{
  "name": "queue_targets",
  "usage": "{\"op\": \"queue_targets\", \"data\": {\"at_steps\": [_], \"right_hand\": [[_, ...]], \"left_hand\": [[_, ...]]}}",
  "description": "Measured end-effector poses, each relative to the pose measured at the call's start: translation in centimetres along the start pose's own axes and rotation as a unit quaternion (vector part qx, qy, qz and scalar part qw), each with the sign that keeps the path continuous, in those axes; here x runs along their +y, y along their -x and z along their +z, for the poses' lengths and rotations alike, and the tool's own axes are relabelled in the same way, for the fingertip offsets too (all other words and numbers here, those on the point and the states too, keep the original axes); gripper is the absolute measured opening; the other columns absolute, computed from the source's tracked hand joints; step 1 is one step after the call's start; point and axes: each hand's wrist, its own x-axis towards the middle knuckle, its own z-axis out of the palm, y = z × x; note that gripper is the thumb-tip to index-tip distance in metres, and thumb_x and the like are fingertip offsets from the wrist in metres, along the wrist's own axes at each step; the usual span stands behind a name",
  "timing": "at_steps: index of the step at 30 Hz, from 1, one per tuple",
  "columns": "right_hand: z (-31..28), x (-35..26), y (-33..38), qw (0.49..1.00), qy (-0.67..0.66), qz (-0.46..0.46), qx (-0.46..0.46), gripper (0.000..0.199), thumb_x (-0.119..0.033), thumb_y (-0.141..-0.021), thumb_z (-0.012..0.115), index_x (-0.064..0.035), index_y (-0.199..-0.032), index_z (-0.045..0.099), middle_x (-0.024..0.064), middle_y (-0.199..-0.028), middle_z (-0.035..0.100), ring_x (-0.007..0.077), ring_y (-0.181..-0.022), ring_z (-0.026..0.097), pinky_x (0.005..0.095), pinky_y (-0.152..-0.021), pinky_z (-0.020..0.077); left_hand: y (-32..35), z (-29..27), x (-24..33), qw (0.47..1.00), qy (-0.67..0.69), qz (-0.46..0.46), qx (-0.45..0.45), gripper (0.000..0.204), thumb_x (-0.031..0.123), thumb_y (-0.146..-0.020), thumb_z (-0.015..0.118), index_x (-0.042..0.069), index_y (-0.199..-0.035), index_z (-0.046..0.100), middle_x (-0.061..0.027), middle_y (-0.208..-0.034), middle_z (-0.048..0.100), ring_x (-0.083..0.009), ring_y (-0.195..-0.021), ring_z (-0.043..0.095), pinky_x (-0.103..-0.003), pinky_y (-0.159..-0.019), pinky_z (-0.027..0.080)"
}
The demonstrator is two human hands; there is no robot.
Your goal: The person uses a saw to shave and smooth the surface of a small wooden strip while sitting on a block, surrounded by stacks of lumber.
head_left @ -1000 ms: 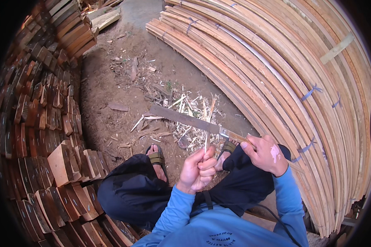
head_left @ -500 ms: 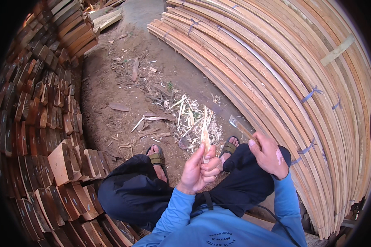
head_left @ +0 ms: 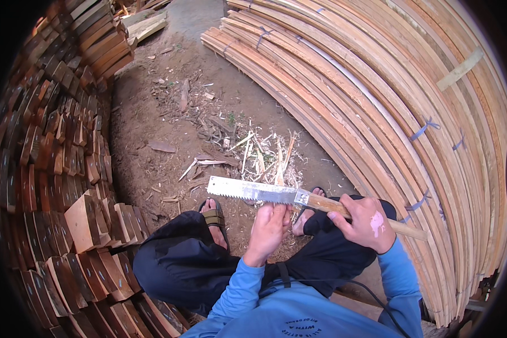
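A hand saw with a flat, toothed steel blade (head_left: 253,190) and a long wooden handle (head_left: 408,230) lies across the front of me, its blade reaching left. My right hand (head_left: 369,222) is closed round the handle. My left hand (head_left: 269,228) is shut on a pale, pointed wooden stick (head_left: 279,172), whose tip sticks up beyond the blade. The blade crosses in front of the stick, just above my left fingers, and hides its middle; whether steel and wood touch I cannot tell. Below the stick lies a heap of pale wood shavings (head_left: 256,152).
Long wooden strips (head_left: 343,96) in tied bundles fill the right side. Stacked short timber blocks (head_left: 84,225) rise along the left. Bark scraps and splinters lie on the dirt ground (head_left: 146,124). My sandalled feet stand either side below the shavings.
My right hand has turned the saw so its blade swings left across the stick, with the whole blade now showing. My left hand stays in nearly the same place, holding the stick.
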Motion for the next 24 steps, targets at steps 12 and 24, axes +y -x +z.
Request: {"op": "queue_targets", "data": {"at_steps": [12, 24], "right_hand": [[3.1, 1.3, -1.2, 0.990, -0.055, 0.059, 0.117, 0.039, -0.032, -0.103, 0.070, 0.0022, -0.086, 0.062, 0.0271, -0.060, 0.056, 0.0485, -0.060, 0.063, 0.0524, -0.058, 0.0480], [3.5, -0.1, -0.4, 0.996, -0.067, 0.040, 0.046, 0.038, -0.037, -0.101, 0.071, -0.0012, -0.089, 0.066, 0.0254, -0.060, 0.058, 0.0478, -0.061, 0.065, 0.0534, -0.059, 0.0525]], "left_hand": [[-1.0, -0.1, -1.4, 0.989, -0.093, 0.116, 0.024, 0.021, 0.029, -0.118, 0.047, 0.009, -0.114, 0.054, 0.0080, -0.068, 0.040, -0.0019, -0.053, 0.033, -0.023, -0.047, 0.026], [-1.9, 0.0, -1.7, 0.882, -0.354, 0.239, 0.200, 0.029, 0.021, -0.115, 0.049, 0.001, -0.098, 0.063, -0.0097, -0.065, 0.057, -0.0215, -0.056, 0.056, -0.041, -0.056, 0.042]]}}
